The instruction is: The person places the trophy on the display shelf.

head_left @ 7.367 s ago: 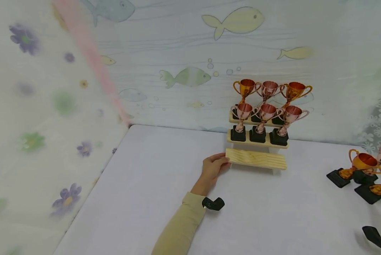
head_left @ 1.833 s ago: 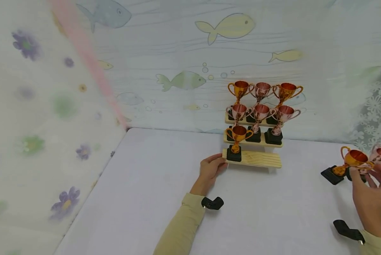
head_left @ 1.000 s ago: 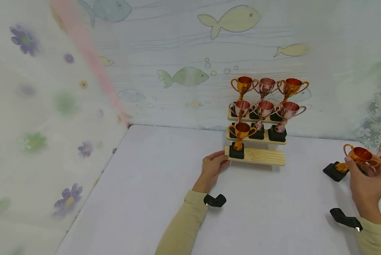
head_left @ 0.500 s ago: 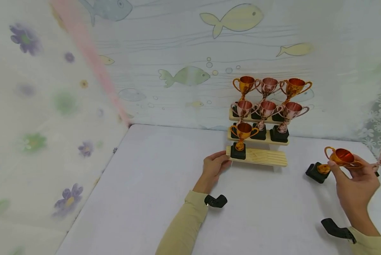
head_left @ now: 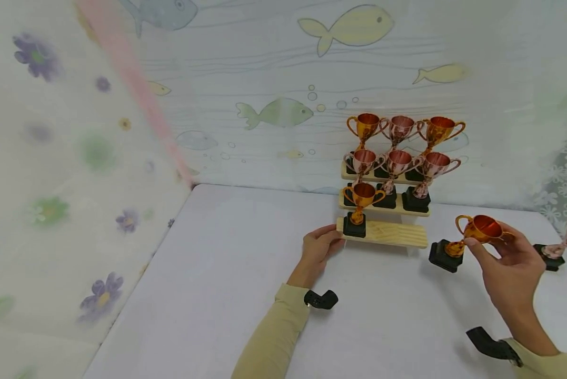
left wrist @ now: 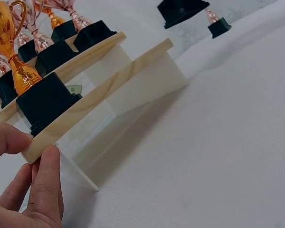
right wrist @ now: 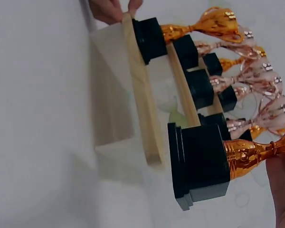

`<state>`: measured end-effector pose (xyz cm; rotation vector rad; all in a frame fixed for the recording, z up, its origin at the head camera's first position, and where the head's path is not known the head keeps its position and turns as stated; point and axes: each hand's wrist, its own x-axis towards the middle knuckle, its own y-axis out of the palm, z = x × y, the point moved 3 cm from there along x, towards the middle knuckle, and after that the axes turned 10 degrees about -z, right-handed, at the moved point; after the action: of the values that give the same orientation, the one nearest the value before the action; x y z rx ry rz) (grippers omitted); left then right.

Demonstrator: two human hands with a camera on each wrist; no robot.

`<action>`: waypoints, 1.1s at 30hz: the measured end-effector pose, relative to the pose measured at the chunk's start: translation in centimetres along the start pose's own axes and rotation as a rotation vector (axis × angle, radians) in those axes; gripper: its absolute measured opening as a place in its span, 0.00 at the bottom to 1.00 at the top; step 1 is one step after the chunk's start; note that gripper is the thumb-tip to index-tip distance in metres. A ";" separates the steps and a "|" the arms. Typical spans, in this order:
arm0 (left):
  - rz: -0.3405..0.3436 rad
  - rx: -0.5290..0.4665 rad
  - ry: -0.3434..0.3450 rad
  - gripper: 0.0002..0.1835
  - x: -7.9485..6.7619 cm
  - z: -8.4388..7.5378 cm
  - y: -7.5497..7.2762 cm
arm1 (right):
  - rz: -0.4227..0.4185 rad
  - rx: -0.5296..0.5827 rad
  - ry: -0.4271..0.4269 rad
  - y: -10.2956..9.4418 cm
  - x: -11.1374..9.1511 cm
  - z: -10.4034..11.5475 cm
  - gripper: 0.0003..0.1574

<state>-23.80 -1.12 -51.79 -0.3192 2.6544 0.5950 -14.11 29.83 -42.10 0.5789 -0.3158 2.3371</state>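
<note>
In the head view, a tiered wooden rack [head_left: 394,235] stands against the back wall. Its front board carries one gold trophy cup [head_left: 355,225] at the left end. My left hand [head_left: 315,250] pinches that board's left end between thumb and fingers, which the left wrist view shows closely. Off the rack's right side, my right hand [head_left: 513,268] holds another gold trophy cup [head_left: 483,229] by its cup, tilted, its black base [right wrist: 204,161] pointing left. In the right wrist view that base hangs beside the front board's free end; most of the right hand is out of frame there.
Pink and gold trophies [head_left: 399,163] fill the two upper boards. A pink trophy [head_left: 552,253] lies tilted on the white table [head_left: 245,252] at the far right, partly out of frame. A patterned curtain wall [head_left: 264,63] borders the back.
A gold trophy has appeared on the front board's left end. My right hand has taken up a second gold trophy and moved left with it toward the rack. The left hand keeps its grip.
</note>
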 end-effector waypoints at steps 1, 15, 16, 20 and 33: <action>-0.005 0.002 -0.005 0.18 0.0 0.0 0.0 | 0.016 0.005 0.002 0.3 -0.1 0.2 0.33; -0.007 0.001 -0.015 0.18 0.0 0.0 0.0 | 0.188 0.120 0.008 4.6 0.1 0.8 0.35; -0.007 0.003 -0.014 0.18 0.0 0.0 0.0 | 0.203 0.133 0.016 5.0 0.2 0.8 0.35; -0.009 -0.002 -0.015 0.18 0.1 -0.1 0.0 | 0.265 0.175 0.020 6.7 0.5 0.6 0.33; -0.002 -0.001 -0.005 0.18 -0.1 -0.1 0.1 | 0.346 0.327 0.040 9.9 1.0 0.1 0.31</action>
<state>-23.80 -1.09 -51.66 -0.3196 2.6490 0.5955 -21.49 23.12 -42.14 0.6742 -0.0107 2.7573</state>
